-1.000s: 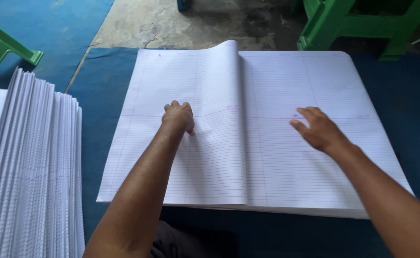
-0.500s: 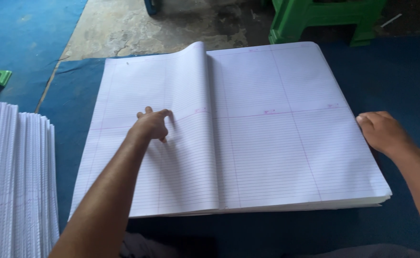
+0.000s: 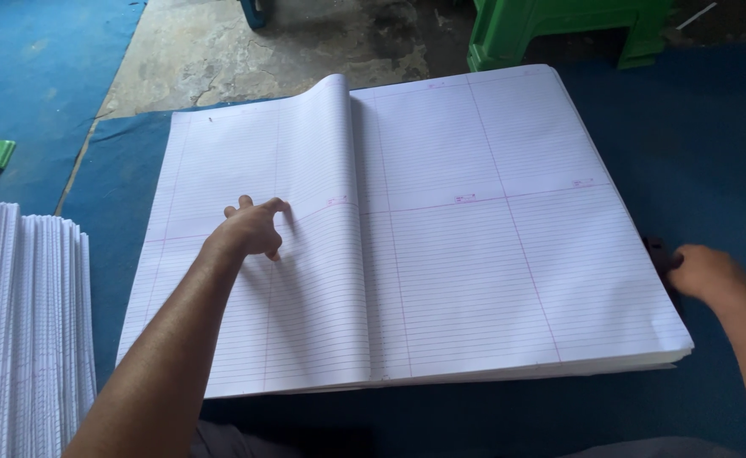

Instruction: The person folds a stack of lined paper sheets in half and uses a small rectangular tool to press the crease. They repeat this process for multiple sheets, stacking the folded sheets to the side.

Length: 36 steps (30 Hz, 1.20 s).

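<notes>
Blue matting underlies a big stack of ruled sheets. Left hand, fingers loosely curled, presses its folded-over top sheet; right hand (curled, grip unclear) touches the stack's right edge.

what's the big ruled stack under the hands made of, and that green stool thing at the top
The ruled stack looks like matte white paper: thin layered edges, and a sheet that curls up in a soft fold beside the left hand. The green stool seems to be moulded plastic, judging by its even colour, slight sheen and rounded edges, though only part shows.
</notes>
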Each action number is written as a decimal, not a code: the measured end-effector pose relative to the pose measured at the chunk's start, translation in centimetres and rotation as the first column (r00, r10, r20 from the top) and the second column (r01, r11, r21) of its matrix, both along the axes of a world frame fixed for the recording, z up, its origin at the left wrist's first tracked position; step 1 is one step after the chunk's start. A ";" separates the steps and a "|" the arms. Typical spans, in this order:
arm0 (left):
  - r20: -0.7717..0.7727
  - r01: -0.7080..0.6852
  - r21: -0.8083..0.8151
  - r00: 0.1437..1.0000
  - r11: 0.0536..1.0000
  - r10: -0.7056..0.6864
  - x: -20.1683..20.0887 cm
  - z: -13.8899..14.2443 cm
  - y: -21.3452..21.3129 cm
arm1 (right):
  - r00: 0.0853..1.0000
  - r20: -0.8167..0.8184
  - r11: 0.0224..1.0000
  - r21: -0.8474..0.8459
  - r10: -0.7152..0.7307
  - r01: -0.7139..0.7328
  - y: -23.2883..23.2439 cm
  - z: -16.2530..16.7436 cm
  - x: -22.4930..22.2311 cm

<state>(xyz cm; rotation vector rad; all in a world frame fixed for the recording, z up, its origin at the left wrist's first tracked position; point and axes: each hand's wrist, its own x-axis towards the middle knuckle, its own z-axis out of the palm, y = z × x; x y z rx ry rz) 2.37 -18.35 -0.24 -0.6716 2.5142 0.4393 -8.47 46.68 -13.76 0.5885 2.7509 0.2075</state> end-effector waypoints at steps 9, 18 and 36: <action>0.020 0.008 -0.017 1.000 1.000 -0.007 -0.2 0.0 -0.1 | 0.996 -0.084 0.999 0.020 -0.027 0.029 0.2 -0.7 0.9; -0.009 0.019 -0.001 1.000 1.000 -0.019 0.9 0.5 -1.1 | 0.832 -0.554 0.917 -0.314 0.033 -0.245 -0.5 4.4 0.4; -0.085 0.118 -0.093 0.988 0.989 -0.126 2.6 -0.2 -4.9 | 0.807 -0.326 0.563 -0.588 0.493 -0.581 -38.5 18.5 9.5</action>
